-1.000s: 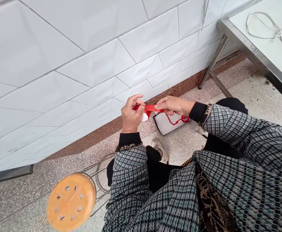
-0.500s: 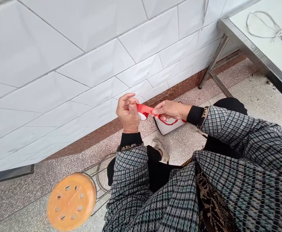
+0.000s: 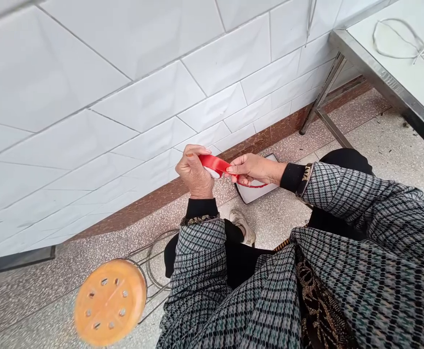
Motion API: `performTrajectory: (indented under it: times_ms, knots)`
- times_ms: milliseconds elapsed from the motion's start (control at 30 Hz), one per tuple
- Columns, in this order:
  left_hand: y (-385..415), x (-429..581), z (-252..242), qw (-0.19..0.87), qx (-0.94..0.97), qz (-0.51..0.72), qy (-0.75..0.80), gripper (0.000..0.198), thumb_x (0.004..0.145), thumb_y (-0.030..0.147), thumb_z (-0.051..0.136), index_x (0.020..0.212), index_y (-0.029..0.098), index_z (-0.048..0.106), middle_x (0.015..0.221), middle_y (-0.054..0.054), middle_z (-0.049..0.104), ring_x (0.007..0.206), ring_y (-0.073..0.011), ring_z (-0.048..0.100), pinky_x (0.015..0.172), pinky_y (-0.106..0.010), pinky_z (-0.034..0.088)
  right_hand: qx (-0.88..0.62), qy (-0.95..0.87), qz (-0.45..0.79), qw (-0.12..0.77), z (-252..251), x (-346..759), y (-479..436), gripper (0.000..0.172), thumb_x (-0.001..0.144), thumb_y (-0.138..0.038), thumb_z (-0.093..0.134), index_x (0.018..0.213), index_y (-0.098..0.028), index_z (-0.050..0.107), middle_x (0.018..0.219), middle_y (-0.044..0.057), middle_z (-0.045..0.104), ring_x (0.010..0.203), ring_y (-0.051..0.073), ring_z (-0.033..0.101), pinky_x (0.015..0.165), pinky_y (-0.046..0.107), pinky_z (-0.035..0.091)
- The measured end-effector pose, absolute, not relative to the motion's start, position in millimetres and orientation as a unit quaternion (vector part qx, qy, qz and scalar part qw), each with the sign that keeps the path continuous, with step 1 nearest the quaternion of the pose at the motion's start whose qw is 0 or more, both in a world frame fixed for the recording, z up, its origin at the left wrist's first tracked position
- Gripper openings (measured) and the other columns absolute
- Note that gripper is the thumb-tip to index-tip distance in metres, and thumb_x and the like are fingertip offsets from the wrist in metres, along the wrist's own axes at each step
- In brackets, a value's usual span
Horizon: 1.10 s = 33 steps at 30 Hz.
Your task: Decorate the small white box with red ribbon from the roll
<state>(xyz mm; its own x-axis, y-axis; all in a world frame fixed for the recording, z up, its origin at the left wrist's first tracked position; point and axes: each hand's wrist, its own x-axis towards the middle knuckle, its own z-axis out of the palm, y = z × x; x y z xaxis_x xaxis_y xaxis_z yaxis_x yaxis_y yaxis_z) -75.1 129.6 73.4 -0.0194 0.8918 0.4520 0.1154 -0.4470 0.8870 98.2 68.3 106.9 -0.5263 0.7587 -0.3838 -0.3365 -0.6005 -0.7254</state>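
Observation:
My left hand (image 3: 194,173) is closed around a roll of red tape (image 3: 212,165), with the thumb over its top. My right hand (image 3: 250,168) pinches the loose end of the red tape right beside the roll, so the two hands nearly touch. A thin red cord (image 3: 256,184) loops under my right hand. Both hands are held above the floor in front of my knees, near the white tiled wall (image 3: 132,97).
A white flat panel (image 3: 257,193) lies on the speckled floor under my hands, by my shoe (image 3: 243,226). An orange round stool (image 3: 110,301) with holes stands lower left. A steel-edged table (image 3: 386,77) with white wires fills the upper right.
My right hand has moved left toward the roll, so the pulled-out strip of tape is shorter. The red loop that hung out to the right now lies under my right hand.

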Motion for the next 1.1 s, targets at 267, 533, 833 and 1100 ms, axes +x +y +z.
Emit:
performTrajectory:
  times_ms: [267, 533, 833, 1100]
  knots:
    - [129.5, -61.9, 75.4, 0.379, 0.565, 0.623, 0.387, 0.072, 0.093, 0.085, 0.042, 0.062, 0.020, 0.046, 0.074, -0.001, 0.044, 0.065, -0.0136, 0.050, 0.064, -0.033, 0.047, -0.346, -0.290, 0.828, 0.333, 108.0, 91.9, 65.9, 0.028, 0.103, -0.016, 0.067, 0.076, -0.011, 0.071, 0.073, 0.001, 0.074, 0.041, 0.002, 0.047, 0.037, 0.013, 0.038]
    - [131.1, -60.0, 76.0, 0.373, 0.548, 0.619, 0.421, 0.073, 0.093, 0.089, 0.035, 0.065, 0.021, 0.038, 0.074, -0.001, 0.041, 0.064, -0.0127, 0.048, 0.062, -0.033, 0.043, -0.381, -0.308, 0.796, 0.356, 117.4, 92.1, 67.3, 0.027, 0.103, -0.015, 0.067, 0.076, -0.010, 0.071, 0.048, -0.006, 0.057, 0.035, 0.002, 0.039, 0.034, 0.012, 0.030]
    - [129.2, -44.4, 83.2, 0.404, 0.455, 0.644, 0.465, 0.076, 0.086, 0.097, 0.020, 0.072, 0.023, 0.031, 0.077, -0.001, 0.038, 0.066, -0.0128, 0.042, 0.061, -0.033, 0.040, -0.422, -0.306, 0.779, 0.349, 104.0, 87.2, 67.6, 0.033, 0.102, -0.018, 0.068, 0.071, -0.013, 0.060, 0.054, -0.004, 0.061, 0.037, 0.004, 0.048, 0.035, 0.015, 0.038]
    - [120.8, -30.0, 69.7, 0.526, 0.278, 0.655, 0.466, 0.078, 0.078, 0.102, 0.033, 0.079, 0.024, 0.042, 0.079, -0.001, 0.049, 0.065, -0.0135, 0.048, 0.059, -0.029, 0.042, -0.388, -0.302, 0.778, 0.391, 95.9, 82.8, 69.1, 0.014, 0.104, -0.018, 0.066, 0.099, -0.019, 0.053, 0.055, -0.008, 0.060, 0.037, 0.005, 0.047, 0.035, 0.013, 0.036]
